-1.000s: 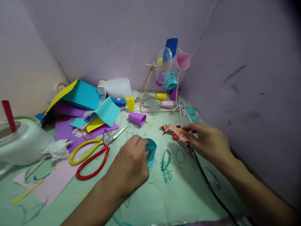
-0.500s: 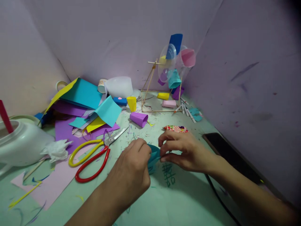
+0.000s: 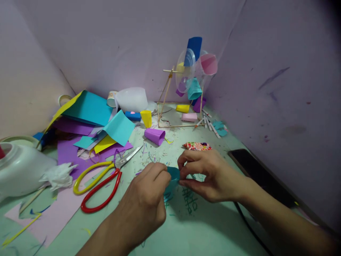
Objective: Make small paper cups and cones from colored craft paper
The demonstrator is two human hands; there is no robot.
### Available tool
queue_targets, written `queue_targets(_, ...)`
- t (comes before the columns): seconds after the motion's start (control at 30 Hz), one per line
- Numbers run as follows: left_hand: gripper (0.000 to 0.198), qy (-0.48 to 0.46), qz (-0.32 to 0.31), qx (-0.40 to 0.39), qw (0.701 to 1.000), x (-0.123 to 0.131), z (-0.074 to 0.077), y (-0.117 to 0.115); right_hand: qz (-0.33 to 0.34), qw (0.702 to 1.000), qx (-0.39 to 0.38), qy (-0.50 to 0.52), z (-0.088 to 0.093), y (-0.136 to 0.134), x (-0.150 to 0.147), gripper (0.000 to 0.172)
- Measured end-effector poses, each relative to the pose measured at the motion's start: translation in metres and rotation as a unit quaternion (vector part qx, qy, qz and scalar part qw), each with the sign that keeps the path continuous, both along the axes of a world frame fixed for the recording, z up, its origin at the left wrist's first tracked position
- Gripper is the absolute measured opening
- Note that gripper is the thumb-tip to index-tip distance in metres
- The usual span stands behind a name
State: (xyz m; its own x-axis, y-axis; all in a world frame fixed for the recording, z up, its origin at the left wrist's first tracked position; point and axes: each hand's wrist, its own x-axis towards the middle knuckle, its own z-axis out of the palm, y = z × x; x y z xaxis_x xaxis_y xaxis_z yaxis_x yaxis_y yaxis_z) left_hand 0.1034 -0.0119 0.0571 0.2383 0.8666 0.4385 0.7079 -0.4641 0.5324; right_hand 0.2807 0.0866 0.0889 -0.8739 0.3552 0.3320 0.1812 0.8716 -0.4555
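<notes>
As fingers (image 3: 189, 155) pinch paper (image 3: 173, 173), stick (image 3: 1, 153) in vessel (image 3: 26, 175)

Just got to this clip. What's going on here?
A person pinches a curved piece of teal paper over a green table surface, the left hand and right hand at opposite edges. A floral glue gun lies just beyond the right hand, partly hidden by it. Scissors lie to the left, and a purple paper cup lies sideways farther back. Behind it stands a stick frame with a clear plastic disc and paper cups.

Dim, uneven light — soft shadows
</notes>
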Motion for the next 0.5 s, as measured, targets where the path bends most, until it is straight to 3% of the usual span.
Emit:
queue_targets(0.17, 0.029, 0.005, -0.030, 0.036, 0.999, -0.0026, -0.0025, 0.0016, -0.008, 1.000, -0.016, 0.005, 0.0004, -0.0009, -0.0015, 0.004)
queue_targets(0.5, 0.035, 0.015, -0.072, 0.031, 0.997, -0.0075, -0.0021, 0.0021, -0.021, 1.000, -0.013, -0.005, -0.0010, -0.0016, -0.0018, 0.004)
